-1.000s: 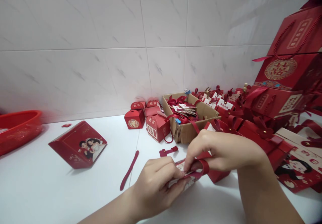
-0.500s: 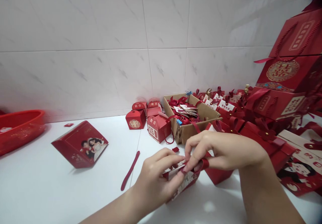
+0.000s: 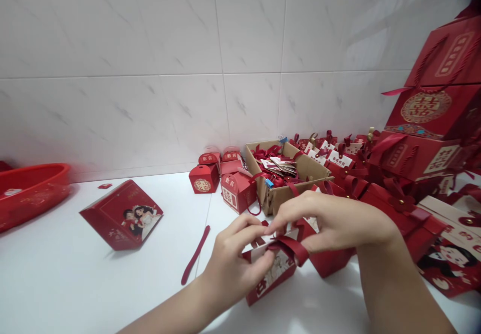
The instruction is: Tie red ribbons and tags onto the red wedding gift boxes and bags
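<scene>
A small red gift box (image 3: pixel 276 279) with a white picture panel stands on the white table in front of me. My left hand (image 3: pixel 238 261) is closed on its upper left side, thumb on the front and fingers at the top flaps. A dark red strap (image 3: pixel 291 249) loops over the top of the box. My right hand (image 3: pixel 325 224) bends over the box from the right, its thumb at the strap and its index fingertip close to my left fingers. The fingers partly hide the flaps. Left of my hands lies a loose dark red strap (image 3: pixel 195 256).
A red box (image 3: pixel 126 214) with a couple printed on it lies tilted at left, near a red plastic basin (image 3: pixel 33 194). Behind my hands stand small red boxes (image 3: pixel 238 191) and an open cardboard box (image 3: pixel 278 194) of ribbons and cards. Stacked gift boxes (image 3: pixel 424 108) crowd the right.
My right fingers have shifted slightly left and up over the box top. The strap's loop and the front of the box now show more. My left hand stays on the box.
</scene>
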A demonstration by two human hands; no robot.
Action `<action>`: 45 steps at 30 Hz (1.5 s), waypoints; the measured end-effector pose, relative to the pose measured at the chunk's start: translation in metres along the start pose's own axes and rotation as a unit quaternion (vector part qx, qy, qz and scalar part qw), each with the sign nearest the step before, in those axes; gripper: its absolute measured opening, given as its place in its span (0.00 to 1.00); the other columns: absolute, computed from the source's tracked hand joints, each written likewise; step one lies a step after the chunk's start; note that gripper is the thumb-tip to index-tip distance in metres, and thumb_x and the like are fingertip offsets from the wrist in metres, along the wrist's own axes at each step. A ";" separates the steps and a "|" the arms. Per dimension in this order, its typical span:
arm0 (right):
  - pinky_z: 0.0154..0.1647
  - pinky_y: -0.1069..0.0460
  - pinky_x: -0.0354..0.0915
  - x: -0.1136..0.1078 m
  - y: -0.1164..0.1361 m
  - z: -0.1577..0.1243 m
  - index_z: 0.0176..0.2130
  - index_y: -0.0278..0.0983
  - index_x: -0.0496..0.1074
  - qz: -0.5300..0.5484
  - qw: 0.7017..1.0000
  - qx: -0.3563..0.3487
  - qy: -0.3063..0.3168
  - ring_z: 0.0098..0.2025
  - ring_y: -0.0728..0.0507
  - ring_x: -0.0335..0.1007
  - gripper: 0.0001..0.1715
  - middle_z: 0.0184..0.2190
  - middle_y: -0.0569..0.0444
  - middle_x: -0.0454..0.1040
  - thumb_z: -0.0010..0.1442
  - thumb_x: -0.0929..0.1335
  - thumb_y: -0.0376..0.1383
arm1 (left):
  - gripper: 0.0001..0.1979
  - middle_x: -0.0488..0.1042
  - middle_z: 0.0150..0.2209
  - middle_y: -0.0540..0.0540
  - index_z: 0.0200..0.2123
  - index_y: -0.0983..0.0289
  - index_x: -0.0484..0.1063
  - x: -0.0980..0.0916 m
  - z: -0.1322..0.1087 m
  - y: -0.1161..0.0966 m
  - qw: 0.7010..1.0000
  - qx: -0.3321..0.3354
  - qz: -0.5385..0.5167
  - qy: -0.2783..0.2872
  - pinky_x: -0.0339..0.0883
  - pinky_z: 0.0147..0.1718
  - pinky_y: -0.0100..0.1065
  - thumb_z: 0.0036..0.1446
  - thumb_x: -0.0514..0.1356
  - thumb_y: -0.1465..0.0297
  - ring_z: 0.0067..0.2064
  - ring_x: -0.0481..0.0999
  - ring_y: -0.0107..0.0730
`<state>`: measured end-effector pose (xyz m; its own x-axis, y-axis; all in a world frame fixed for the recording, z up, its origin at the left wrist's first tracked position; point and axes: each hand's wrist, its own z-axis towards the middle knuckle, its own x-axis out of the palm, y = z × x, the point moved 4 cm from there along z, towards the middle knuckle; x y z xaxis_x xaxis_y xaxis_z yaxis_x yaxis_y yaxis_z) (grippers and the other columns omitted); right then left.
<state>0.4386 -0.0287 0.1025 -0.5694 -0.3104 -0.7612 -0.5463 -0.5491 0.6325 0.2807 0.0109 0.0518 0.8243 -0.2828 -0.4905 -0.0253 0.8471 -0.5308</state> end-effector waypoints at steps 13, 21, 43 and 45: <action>0.40 0.54 0.67 -0.002 -0.004 -0.002 0.51 0.38 0.69 0.015 0.998 0.058 -0.021 0.40 0.47 0.72 0.28 0.39 0.53 0.76 0.49 0.73 0.34 | 0.08 0.72 0.33 0.56 0.33 0.64 0.76 0.003 0.000 0.004 1.000 -0.024 -0.015 -0.010 0.72 0.30 0.29 0.49 0.59 0.79 0.33 0.75 0.30; 0.37 0.54 0.64 0.000 -0.003 0.001 0.46 0.39 0.75 -0.034 0.998 0.047 -0.004 0.36 0.47 0.70 0.21 0.37 0.53 0.76 0.51 0.73 0.39 | 0.08 0.73 0.31 0.55 0.34 0.66 0.76 0.001 0.002 0.003 1.000 0.011 -0.003 -0.022 0.70 0.29 0.28 0.50 0.60 0.79 0.31 0.75 0.28; 0.35 0.55 0.62 0.004 -0.005 0.004 0.47 0.37 0.74 -0.050 0.998 0.025 0.031 0.37 0.49 0.66 0.18 0.38 0.54 0.70 0.55 0.70 0.37 | 0.09 0.75 0.29 0.56 0.36 0.67 0.72 0.001 -0.002 0.004 0.997 0.072 0.031 -0.014 0.70 0.28 0.28 0.50 0.59 0.80 0.29 0.75 0.29; 0.36 0.55 0.62 0.004 -0.006 0.005 0.47 0.38 0.74 -0.055 0.998 0.027 0.031 0.37 0.49 0.66 0.18 0.38 0.54 0.70 0.54 0.70 0.36 | 0.08 0.75 0.29 0.55 0.35 0.67 0.73 0.001 -0.001 0.005 0.997 0.062 0.036 -0.007 0.69 0.29 0.27 0.50 0.59 0.80 0.29 0.75 0.28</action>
<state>0.4368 -0.0232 0.0961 -0.4658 -0.2998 -0.8326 -0.6367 -0.5398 0.5506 0.2807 0.0141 0.0482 0.8311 -0.2141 -0.5132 -0.0142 0.9144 -0.4045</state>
